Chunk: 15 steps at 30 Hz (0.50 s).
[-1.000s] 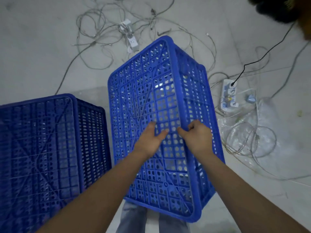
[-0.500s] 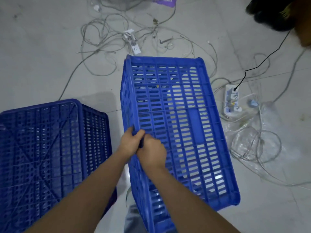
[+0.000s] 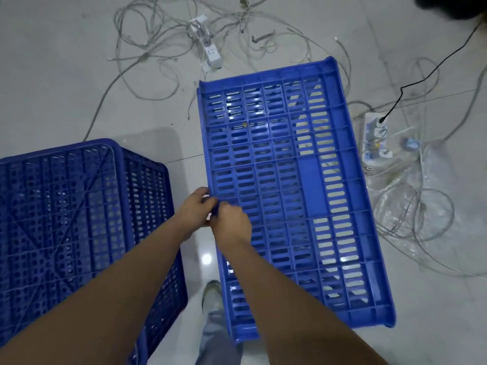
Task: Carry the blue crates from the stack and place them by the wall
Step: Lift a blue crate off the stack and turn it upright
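A blue slotted crate (image 3: 290,185) is turned on its side in front of me, its long slatted wall facing up. My left hand (image 3: 196,210) and my right hand (image 3: 232,223) both grip the crate's left edge at about mid-length, thumbs close together. The crate is held above the pale floor. A second blue crate (image 3: 68,222) stands upside down at the left, its perforated bottom facing up, apart from both hands.
Tangled grey cables (image 3: 158,35) cover the floor ahead, with a white power strip (image 3: 209,50) among them. Another power strip (image 3: 375,139), a black cable and clear plastic wrap (image 3: 411,201) lie to the right. My shoe (image 3: 212,295) shows below the crate.
The held crate has rolled from bottom-up to side-up and swung right. Both hands shifted from the bottom panel to its left edge.
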### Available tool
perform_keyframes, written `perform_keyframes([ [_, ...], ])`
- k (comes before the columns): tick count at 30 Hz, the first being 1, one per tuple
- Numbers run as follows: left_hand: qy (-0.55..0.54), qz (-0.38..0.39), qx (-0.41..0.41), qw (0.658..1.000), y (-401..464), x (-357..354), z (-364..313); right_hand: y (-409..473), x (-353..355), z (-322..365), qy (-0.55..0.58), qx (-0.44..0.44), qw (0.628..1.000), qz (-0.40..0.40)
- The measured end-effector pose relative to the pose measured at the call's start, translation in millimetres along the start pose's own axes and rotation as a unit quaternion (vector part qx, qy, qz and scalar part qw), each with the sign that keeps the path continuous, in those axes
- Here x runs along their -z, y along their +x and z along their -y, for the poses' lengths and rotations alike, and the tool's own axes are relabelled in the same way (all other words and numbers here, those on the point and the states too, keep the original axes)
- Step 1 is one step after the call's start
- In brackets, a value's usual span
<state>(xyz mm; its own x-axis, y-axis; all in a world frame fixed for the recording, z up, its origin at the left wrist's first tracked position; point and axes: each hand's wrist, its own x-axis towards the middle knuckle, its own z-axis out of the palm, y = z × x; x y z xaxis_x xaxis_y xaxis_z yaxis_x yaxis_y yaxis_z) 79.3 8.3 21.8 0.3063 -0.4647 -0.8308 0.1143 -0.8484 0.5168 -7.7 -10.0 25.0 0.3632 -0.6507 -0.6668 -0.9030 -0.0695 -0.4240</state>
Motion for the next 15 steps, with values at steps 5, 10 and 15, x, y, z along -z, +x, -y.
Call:
perform_keyframes([
  [5,0.047,-0.03,-0.009,0.998,-1,-6,-1,2,13,-11,0.022,0.044,0.998,0.038],
  [10,0.088,-0.091,-0.031,0.992,-15,-25,6,3,72,-52,-0.008,0.088,0.99,-0.106],
  [15,0.085,-0.133,-0.028,0.987,-26,-38,13,15,154,-128,-0.026,-0.104,0.944,-0.312],
])
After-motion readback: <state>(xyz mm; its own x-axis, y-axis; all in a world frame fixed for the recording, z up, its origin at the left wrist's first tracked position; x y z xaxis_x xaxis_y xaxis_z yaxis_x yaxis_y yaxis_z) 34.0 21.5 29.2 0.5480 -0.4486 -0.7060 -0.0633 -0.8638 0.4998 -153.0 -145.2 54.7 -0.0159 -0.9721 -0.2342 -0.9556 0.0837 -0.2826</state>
